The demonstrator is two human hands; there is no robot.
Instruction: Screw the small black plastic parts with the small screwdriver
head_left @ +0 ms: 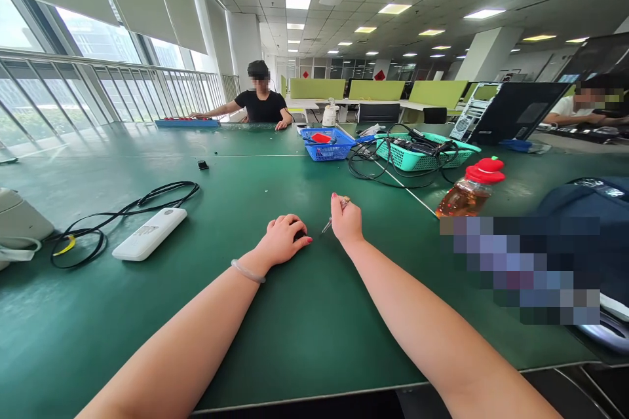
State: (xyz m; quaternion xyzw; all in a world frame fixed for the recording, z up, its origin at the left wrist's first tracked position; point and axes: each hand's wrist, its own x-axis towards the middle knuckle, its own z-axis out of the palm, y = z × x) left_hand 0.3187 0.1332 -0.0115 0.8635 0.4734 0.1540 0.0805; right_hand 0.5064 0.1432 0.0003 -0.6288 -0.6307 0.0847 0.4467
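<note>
Head view showed a green-topped table (295, 340), its near edge crossing the bottom of the scene. Well in from that edge, the left hand (282, 239) rested back uppermost, fingers loosely curled and thumb apart; whether anything lay beneath them could not be told. The right hand (346, 219), nearer the table's right edge, was closed in a fist around a slim metal tool (326, 227). The tool's long axis slanted out of the fist, leftward and toward the near edge, its tip between the hands, near the left thumb but apart from it. Whether the tip met the table was unclear.
</note>
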